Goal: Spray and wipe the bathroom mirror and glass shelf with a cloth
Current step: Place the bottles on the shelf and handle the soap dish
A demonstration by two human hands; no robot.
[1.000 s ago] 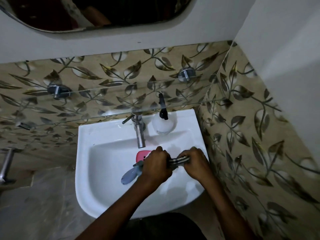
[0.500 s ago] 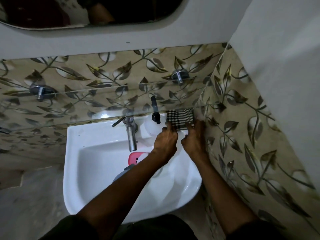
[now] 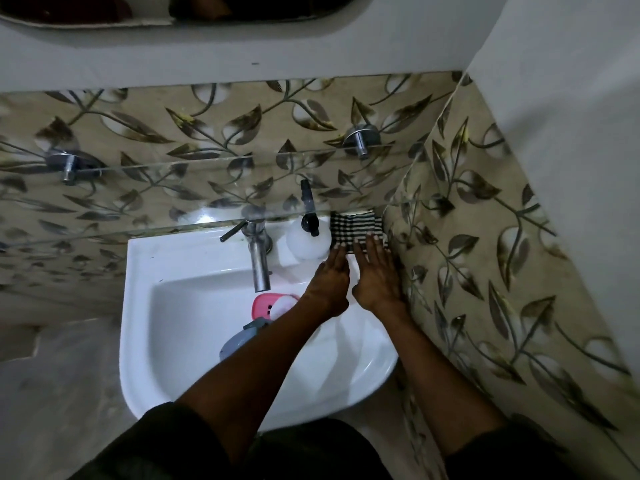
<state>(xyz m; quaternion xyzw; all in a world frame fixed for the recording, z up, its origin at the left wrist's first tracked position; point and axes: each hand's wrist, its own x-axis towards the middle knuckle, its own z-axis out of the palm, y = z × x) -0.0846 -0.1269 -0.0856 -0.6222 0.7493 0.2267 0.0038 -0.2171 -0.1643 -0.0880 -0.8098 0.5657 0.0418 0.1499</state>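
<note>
A black-and-white checked cloth (image 3: 356, 227) lies folded on the back right corner of the white sink (image 3: 194, 358), under the glass shelf (image 3: 166, 192). My left hand (image 3: 330, 277) and my right hand (image 3: 375, 271) lie flat side by side, fingers stretched out, with the fingertips resting on the cloth's near edge. A white spray bottle (image 3: 307, 242) with a black trigger stands just left of the cloth, beside my left hand. The lower rim of the mirror (image 3: 242, 10) shows at the top.
A steel tap (image 3: 258, 258) stands at the sink's back middle. In the basin sit a pink soap dish (image 3: 265, 303) and a grey object (image 3: 239, 342). The leaf-patterned tiled wall (image 3: 485, 271) is close on the right. Two metal brackets (image 3: 360, 138) carry the shelf.
Both hands carried the cloth from over the basin to the sink's back right corner, laid it down, and now rest flat with their fingers straightened on it.
</note>
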